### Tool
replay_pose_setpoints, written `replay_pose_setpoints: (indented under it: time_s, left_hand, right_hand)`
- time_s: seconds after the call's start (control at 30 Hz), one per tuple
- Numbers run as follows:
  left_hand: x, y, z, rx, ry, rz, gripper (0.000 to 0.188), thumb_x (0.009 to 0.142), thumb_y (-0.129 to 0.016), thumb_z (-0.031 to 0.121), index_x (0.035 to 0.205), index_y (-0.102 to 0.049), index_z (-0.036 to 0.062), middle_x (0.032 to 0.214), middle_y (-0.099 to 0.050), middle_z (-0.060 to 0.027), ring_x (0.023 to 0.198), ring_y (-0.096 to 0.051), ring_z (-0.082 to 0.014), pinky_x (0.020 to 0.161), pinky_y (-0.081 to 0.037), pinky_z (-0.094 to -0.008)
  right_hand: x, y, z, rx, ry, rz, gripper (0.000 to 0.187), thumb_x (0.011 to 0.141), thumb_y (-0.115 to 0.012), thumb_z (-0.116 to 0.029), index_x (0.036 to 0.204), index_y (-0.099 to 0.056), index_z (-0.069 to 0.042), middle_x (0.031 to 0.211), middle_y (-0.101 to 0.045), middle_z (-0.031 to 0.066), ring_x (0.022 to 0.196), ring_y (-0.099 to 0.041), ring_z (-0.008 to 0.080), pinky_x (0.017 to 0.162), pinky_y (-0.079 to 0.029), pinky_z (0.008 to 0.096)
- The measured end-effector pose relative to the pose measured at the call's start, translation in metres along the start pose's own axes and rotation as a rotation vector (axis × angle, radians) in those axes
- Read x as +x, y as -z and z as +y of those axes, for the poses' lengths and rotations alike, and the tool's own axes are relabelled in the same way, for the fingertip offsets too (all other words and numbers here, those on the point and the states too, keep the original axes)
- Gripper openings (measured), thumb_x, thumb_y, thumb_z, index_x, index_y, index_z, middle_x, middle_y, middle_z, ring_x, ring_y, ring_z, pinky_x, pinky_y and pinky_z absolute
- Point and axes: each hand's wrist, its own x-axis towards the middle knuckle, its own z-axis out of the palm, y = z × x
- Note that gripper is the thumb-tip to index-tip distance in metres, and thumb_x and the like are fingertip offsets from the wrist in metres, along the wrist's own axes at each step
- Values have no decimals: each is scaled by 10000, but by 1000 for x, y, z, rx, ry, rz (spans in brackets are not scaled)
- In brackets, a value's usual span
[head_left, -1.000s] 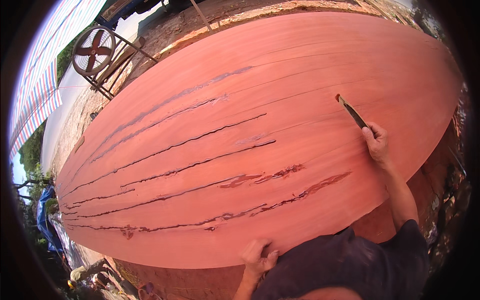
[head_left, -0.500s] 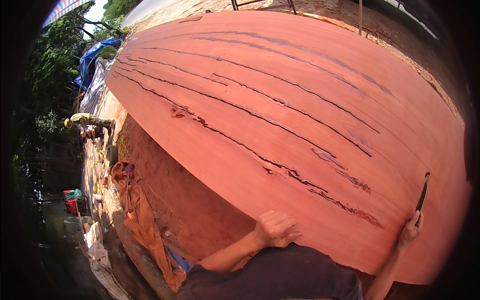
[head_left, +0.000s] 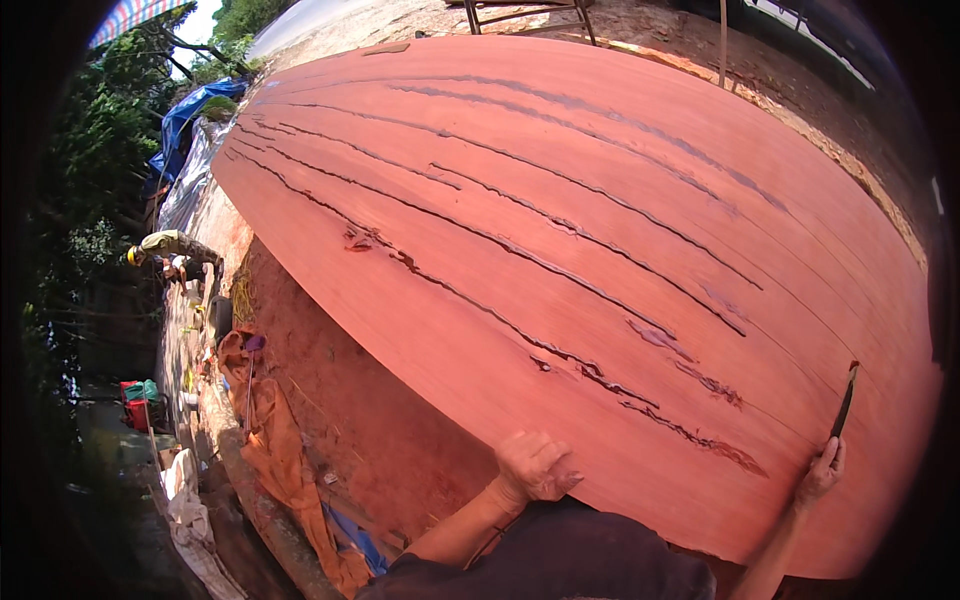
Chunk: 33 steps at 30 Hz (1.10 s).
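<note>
A broad red-brown wooden slab [head_left: 480,290] stretches out before me, marked by several long dark cracks [head_left: 520,335] that run lengthwise. My right hand [head_left: 822,470], at the lower right, grips a slim dark knife-like tool [head_left: 845,405]. Its tip meets the wood by a thin crack line, where a small dark red dab shows. My left hand [head_left: 538,466] is closed, fingers curled, at the slab's near edge. Whether anything lies inside those fingers is hidden.
Orange cloth [head_left: 275,460] and a pale sack [head_left: 187,510] lie left of the slab. Farther left, a person in a yellow helmet [head_left: 170,245] bends over near blue sheeting [head_left: 195,115]. A metal frame [head_left: 530,14] stands beyond the far edge.
The view has tilted slightly, so the slab sits lower in it. My left hand has shifted a little left along the near edge. The tool's tip stays near the same crack line.
</note>
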Motion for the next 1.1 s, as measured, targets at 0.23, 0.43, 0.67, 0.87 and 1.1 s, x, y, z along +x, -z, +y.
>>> replay_pose_setpoints:
  time_s: [0.23,0.43,0.67,0.87,1.1]
  left_hand:
    - [-6,-3,0,12,-24,62,474,900,-703,562,843,-670,93,659,-569,-51,521,-514,-254,506,-366,-367]
    - [-7,-3,-1,-3,-59,115,485,899,-700,563,818,-668,86,628,-514,-55,519,-486,-251,504,-347,-375]
    - [-9,-5,0,0,-66,174,473,909,-690,551,809,-667,89,614,-486,-55,518,-481,-257,506,-347,-380]
    - [-12,-4,1,32,-64,185,482,912,-693,557,764,-643,101,655,-562,-56,562,-541,-269,536,-412,-387]
    - [-13,-12,4,74,-51,276,479,915,-686,559,766,-639,106,650,-574,-58,569,-565,-281,535,-412,-391]
  right_hand:
    - [5,-4,-1,25,9,8,235,1102,-537,-269,955,-641,-119,713,-422,-105,560,-309,13,497,-218,220]
    - [7,-5,-6,8,0,-7,293,1109,-517,-295,868,-584,-142,696,-416,-105,554,-308,11,495,-216,222]
    - [9,-6,-3,99,-8,-42,314,1115,-500,-318,853,-569,-162,694,-419,-109,553,-306,10,495,-212,220]
    - [15,-6,1,88,48,-62,329,1114,-510,-327,831,-557,-165,695,-410,-107,551,-303,12,500,-217,224]
    - [23,-9,9,56,108,-76,365,1116,-518,-309,796,-532,-132,725,-375,-100,626,-319,36,554,-245,247]
